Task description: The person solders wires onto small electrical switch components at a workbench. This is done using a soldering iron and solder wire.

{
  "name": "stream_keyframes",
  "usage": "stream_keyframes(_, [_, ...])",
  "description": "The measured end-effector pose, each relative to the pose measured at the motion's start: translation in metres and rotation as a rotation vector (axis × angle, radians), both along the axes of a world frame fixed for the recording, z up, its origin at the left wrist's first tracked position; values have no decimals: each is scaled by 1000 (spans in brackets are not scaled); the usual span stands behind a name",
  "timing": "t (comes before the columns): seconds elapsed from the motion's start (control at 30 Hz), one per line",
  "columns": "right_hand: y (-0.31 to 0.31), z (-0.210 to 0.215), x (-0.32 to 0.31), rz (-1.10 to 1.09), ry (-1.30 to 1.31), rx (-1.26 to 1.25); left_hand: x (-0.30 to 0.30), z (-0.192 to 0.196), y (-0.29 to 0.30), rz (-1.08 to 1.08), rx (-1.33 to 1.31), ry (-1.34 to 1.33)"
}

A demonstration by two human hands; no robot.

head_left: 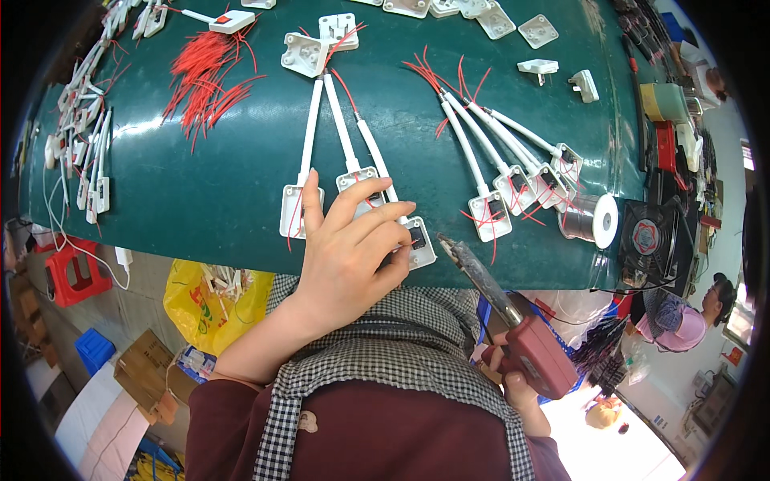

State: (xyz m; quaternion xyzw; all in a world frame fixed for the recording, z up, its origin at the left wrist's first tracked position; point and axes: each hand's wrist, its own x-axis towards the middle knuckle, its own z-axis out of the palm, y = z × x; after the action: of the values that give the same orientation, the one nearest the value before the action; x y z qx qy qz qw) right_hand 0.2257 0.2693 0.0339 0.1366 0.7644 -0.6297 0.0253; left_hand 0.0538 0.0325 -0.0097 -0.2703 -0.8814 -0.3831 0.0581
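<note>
White plug housings (417,240) on white cords lie in a fan of three at the near edge of the green table (200,176), and the left hand (345,256) rests on them. Its fingers (377,216) are spread a little apart and pressed flat on the right-hand housing, not curled round it; the index finger lies over the middle housing (357,178), and the third housing (292,210) sits just left of the thumb. Right of the fingertips, the tip of a soldering gun (481,280) comes close to the held housing, whether touching cannot be told. The right hand (513,377) is closed round the gun's red grip, below and right of the left fingers. Farther right of the fingers lies a second fan of wired housings (521,188), then a spool of solder wire (589,218). Up and left of the fingers, well apart, lies a heap of red wires (204,76).
</note>
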Motion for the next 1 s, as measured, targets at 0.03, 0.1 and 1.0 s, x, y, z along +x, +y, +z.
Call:
stream_keyframes(0.03, [-2,2,-2,-39,-16,-86,-1,0,0,-6,5,-4])
stream_keyframes(0.1, [-7,3,-6,-76,-29,-176,-1,1,0,-10,7,-3])
stream_keyframes(1.0, [-1,-23,8,-361,317,-90,-135,15,-98,438,-392,221])
